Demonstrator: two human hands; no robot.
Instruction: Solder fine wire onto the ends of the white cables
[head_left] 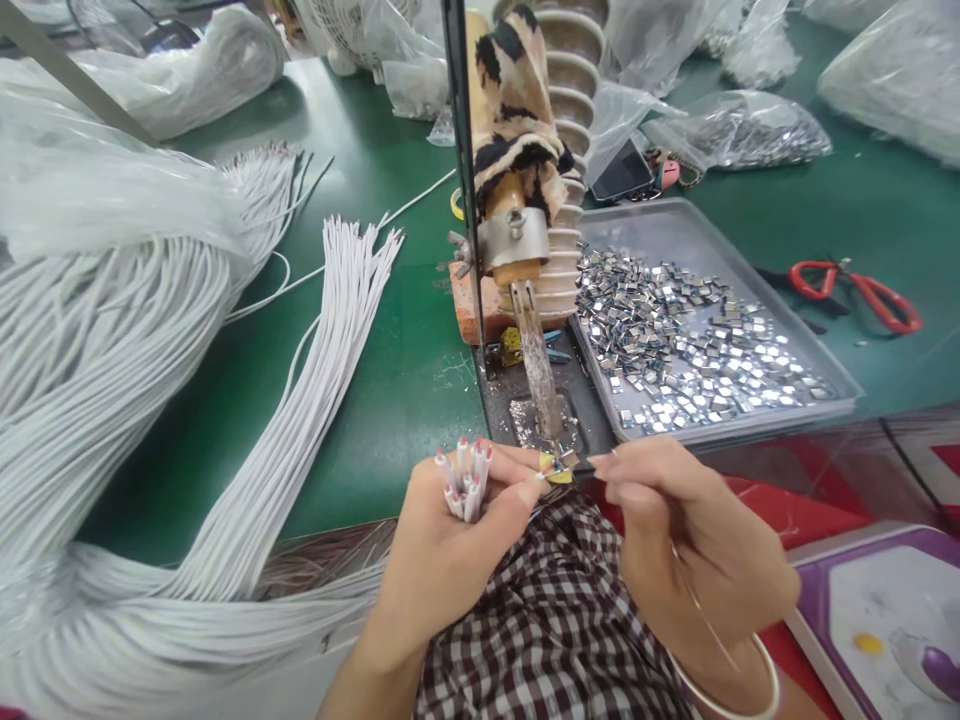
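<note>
My left hand (465, 530) is closed around several white cables (466, 485) whose red-tipped ends stick up from the fist. Its thumb and finger pinch one cable end beside a small metal connector (568, 459), with a yellow piece (556, 476) just under it. Directly above is the tip of a soldering iron (534, 360), clamped pointing down. My right hand (690, 520) is closed in a pinch to the right of the connector. A thin solder wire (701, 605) trails from its palm past the wrist.
A clear tray (847, 400) of small metal connectors lies right of the iron. Red-handled pliers (877, 290) and a phone (621, 172) are beyond it. Bundles of white cables (300, 400) cover the left. A ribbed hose (574, 100) and a brick (469, 305) stand by the iron.
</note>
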